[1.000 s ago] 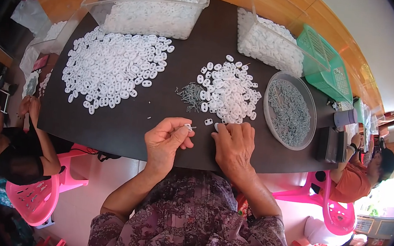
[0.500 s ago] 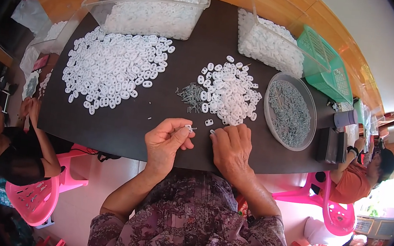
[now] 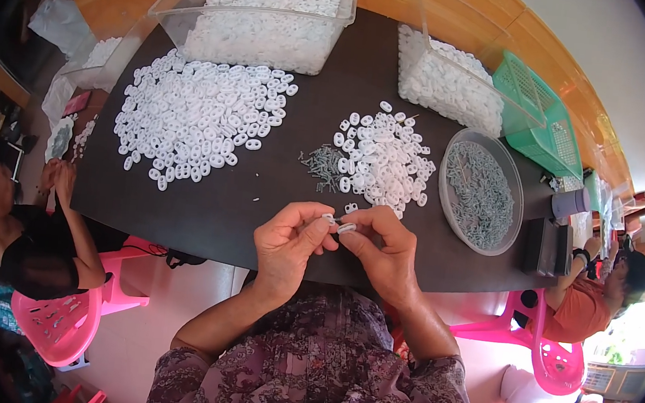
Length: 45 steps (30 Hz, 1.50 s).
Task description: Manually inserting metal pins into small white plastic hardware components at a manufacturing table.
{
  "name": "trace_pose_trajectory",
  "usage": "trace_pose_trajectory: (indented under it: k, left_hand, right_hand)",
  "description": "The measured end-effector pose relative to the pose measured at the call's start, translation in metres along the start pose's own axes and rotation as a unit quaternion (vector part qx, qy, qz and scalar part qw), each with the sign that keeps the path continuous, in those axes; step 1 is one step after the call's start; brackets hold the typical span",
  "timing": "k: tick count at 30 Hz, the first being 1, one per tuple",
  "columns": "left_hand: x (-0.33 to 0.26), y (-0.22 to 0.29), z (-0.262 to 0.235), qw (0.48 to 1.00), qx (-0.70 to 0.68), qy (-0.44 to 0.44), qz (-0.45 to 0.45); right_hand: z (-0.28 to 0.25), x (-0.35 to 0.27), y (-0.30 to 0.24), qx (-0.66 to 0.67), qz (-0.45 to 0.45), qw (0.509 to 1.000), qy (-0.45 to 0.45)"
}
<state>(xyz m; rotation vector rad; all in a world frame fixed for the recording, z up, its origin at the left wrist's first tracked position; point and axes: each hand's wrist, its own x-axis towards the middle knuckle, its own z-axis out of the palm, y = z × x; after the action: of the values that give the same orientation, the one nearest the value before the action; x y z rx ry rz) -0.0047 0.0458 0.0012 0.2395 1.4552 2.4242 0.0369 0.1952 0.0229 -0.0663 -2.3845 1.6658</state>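
Over the near edge of the dark table (image 3: 205,210), both my hands meet. My left hand (image 3: 280,252) pinches a small white plastic piece (image 3: 328,218) with a grey screw (image 3: 338,220) sticking out of it. Between the thumb and fingers of my right hand (image 3: 387,258) is a white oval plastic piece (image 3: 346,228), close against the screw's end; whether they touch, I cannot tell. One loose white piece (image 3: 350,208) lies just beyond my fingers. Past it are a heap of white pieces (image 3: 385,161) and a small heap of grey screws (image 3: 321,167).
A larger heap of white oval pieces (image 3: 198,120) spreads at the left. Clear bins of white pieces (image 3: 260,44) (image 3: 451,78) stand at the back. On the right are a round screw tray (image 3: 475,250), a green basket (image 3: 542,137) and a black box (image 3: 543,250). People sit at both sides.
My right hand has lifted from the table with a white oval piece and come left to my left hand. The left hand has shifted slightly right, still pinching its piece. The whole view has shifted slightly.
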Motion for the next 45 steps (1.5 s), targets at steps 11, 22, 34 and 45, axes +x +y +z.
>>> trace_pose_trajectory:
  k: [11, 22, 34, 45]
  left_hand:
    - [-0.004, 0.004, 0.001, 0.998, 0.044, 0.037, 0.008]
    - [-0.005, 0.001, 0.005, 0.994, 0.082, 0.061, 0.025]
    - [-0.004, -0.007, 0.002, 0.985, 0.144, 0.075, 0.053]
    - [-0.005, -0.004, 0.004, 0.997, 0.068, 0.046, -0.01]
  right_hand:
    - [-0.003, 0.005, 0.003, 0.228, 0.127, 0.965, 0.012]
    - [0.006, 0.005, 0.0, 0.182, 0.114, 0.976, 0.044]
    - [0.014, 0.005, 0.006, 0.111, 0.021, 0.993, 0.046]
    - [0.02, 0.002, 0.006, 0.097, 0.019, 0.991, 0.09]
